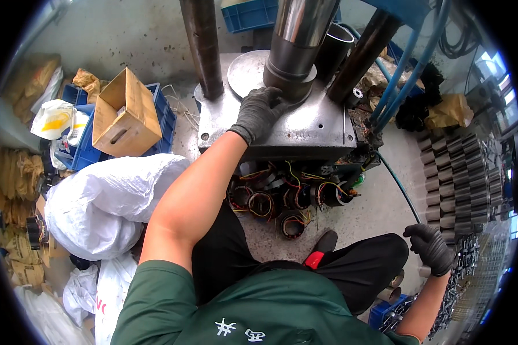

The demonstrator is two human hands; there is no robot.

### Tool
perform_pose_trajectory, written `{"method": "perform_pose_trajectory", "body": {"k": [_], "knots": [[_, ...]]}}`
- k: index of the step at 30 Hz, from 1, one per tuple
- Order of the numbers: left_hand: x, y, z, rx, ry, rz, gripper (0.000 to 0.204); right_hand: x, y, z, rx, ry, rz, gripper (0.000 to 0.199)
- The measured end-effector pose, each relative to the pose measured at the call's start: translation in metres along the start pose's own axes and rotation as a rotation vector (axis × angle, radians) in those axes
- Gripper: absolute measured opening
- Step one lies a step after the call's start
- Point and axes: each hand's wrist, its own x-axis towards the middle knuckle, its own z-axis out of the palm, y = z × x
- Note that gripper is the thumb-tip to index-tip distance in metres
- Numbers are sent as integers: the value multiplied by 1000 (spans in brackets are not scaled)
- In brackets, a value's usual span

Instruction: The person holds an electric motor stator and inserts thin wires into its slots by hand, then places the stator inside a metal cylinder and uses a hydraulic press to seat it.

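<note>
My left hand (260,114), in a dark grey glove, reaches over the steel press bed. Its bent fingers lie against the near left side of a dark steel sleeve (292,87), under the shiny press ram (306,23). Beside the sleeve, a round steel plate (243,73) lies on the bed (293,127). My right hand (431,249), also gloved, is out at the right by my knee with its fingers curled in. A dark green hose (398,183) runs up to this hand; whether the fingers grip anything is hidden.
Wound motor stators (261,203) with coloured wires sit on the floor below the bed. Metal cylinders (463,178) stand stacked at the right. At left are a cardboard box (126,118) on blue crates (166,123) and white sacks (106,201). Dark columns (204,52) flank the ram.
</note>
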Motion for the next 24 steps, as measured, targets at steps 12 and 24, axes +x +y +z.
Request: {"method": "perform_pose_trajectory", "body": {"k": [12,24], "knots": [[1,-6,3,20,28,37,39,-2,-7,2,145,176,15,29],[0,-3,0,53,3,36,40,0,-7,-3,29,-37,93,32]]}}
